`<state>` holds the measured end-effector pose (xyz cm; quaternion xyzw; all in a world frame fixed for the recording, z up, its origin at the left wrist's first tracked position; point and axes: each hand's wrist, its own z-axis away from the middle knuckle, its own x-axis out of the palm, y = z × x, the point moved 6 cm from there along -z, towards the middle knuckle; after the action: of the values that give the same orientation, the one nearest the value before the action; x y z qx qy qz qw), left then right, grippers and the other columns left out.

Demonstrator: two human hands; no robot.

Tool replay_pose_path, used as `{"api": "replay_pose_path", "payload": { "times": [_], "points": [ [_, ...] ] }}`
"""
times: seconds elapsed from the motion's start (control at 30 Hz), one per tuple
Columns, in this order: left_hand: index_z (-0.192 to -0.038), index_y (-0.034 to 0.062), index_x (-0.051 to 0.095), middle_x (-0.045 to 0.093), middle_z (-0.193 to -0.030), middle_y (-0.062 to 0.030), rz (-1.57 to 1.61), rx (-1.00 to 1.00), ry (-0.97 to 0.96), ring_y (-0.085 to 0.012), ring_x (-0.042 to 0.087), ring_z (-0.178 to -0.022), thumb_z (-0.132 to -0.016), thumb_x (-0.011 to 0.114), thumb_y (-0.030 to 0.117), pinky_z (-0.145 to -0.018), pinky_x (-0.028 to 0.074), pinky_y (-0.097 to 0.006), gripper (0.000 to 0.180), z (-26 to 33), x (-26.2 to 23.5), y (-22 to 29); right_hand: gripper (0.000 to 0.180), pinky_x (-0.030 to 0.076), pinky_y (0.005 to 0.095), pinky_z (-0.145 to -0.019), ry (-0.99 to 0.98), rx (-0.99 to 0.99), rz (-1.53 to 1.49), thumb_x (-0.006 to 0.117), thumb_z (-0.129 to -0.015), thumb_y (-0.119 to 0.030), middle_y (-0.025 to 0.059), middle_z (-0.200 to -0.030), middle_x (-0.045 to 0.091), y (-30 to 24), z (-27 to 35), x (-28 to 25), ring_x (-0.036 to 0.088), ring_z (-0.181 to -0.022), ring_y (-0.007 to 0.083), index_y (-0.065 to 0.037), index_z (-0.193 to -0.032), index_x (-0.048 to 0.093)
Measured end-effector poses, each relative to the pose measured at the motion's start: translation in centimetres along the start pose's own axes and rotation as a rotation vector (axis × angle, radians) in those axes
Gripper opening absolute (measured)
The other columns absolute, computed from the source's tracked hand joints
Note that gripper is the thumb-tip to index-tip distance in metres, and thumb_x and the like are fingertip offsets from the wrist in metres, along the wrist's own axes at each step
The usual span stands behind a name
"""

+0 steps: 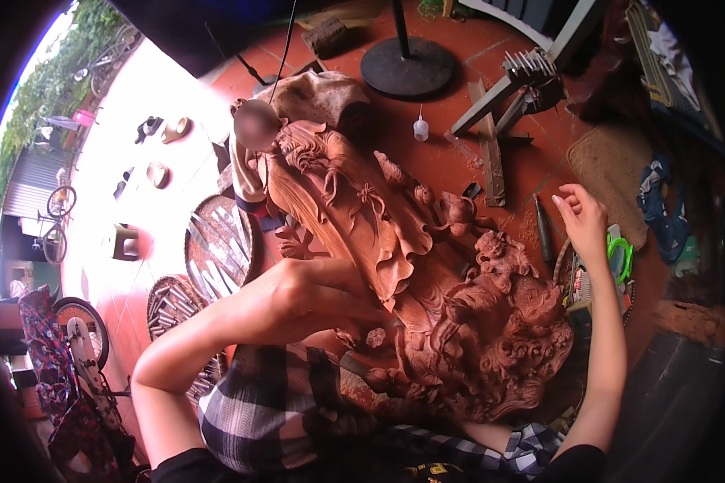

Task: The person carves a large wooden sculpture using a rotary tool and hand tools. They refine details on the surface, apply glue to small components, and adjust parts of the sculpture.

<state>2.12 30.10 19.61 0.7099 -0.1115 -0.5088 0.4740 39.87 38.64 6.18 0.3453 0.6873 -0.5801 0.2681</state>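
Observation:
A large reddish-brown wood carving (362, 209) of a robed figure lies slantwise before me, with its dense, knobbly carved base at the lower right. My left hand (314, 298) reaches over the near side of the robe. Its fingers are bent together and point at the wood; whatever is between the fingertips is too small or hidden to name. To the right of the carving my right hand (584, 216) is raised off it, fingers loosely curved and apart, holding nothing visible. A dark, slim pointed tool (542, 229) lies on the tiles near that hand.
At left are a woven tray (254, 256) with flat metal blades and a basket (152, 299) of chisels. A round black stand base (407, 68), a small white bottle (420, 127) and a wooden bar (491, 153) are beyond. A bright green ring-shaped thing (627, 256) is at right.

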Motion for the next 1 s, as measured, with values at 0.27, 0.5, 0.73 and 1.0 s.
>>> {"api": "replay_pose_path", "payload": {
  "times": [0.27,0.5,0.73,1.0],
  "points": [
    [-0.090,0.0054,0.071,0.062,-0.079,-0.0068,0.324,0.113,0.227,-0.0259,0.066,-0.076,-0.071,0.082,0.012,-0.063,0.052,-0.037,0.023,0.6,2.7,-7.6,0.036,0.056,0.0350,-0.068,-0.348,-0.163,-0.306,0.079,-0.080,-0.013,0.0150,-0.093,0.068,-25.7,10.1,4.1,0.069,-0.078,0.0285,0.000,-0.111,0.065],
    [-0.086,0.0070,0.070,0.062,-0.081,-0.0062,0.202,0.182,0.346,-0.0270,0.064,-0.076,-0.068,0.081,0.016,-0.064,0.052,-0.037,0.024,1.7,2.2,-10.7,0.017,0.056,0.0308,-0.066,-0.118,0.160,-0.485,0.074,-0.079,0.004,0.0136,-0.089,0.069,-24.4,11.7,10.8,0.070,-0.075,0.0223,0.002,-0.095,0.070],
    [-0.084,0.0094,0.069,0.061,-0.076,-0.0041,0.083,-0.082,0.611,-0.0236,0.063,-0.070,-0.067,0.084,0.013,-0.060,0.051,-0.035,0.023,3.0,1.5,-12.4,0.021,0.051,0.0276,-0.070,0.158,0.082,-0.276,0.076,-0.076,0.009,0.0088,-0.086,0.066,-24.0,10.4,11.9,0.064,-0.079,0.0173,0.001,-0.095,0.072],
    [-0.101,0.0097,0.075,0.064,-0.074,-0.0015,-0.230,-0.027,0.491,-0.0194,0.061,-0.065,-0.068,0.082,0.013,-0.057,0.050,-0.031,0.034,3.6,3.3,-12.4,0.023,0.048,0.0307,-0.066,0.298,0.054,-0.208,0.079,-0.075,0.000,0.0062,-0.087,0.063,-22.7,10.2,13.9,0.061,-0.078,0.0204,-0.005,-0.097,0.075]
  ]
}}
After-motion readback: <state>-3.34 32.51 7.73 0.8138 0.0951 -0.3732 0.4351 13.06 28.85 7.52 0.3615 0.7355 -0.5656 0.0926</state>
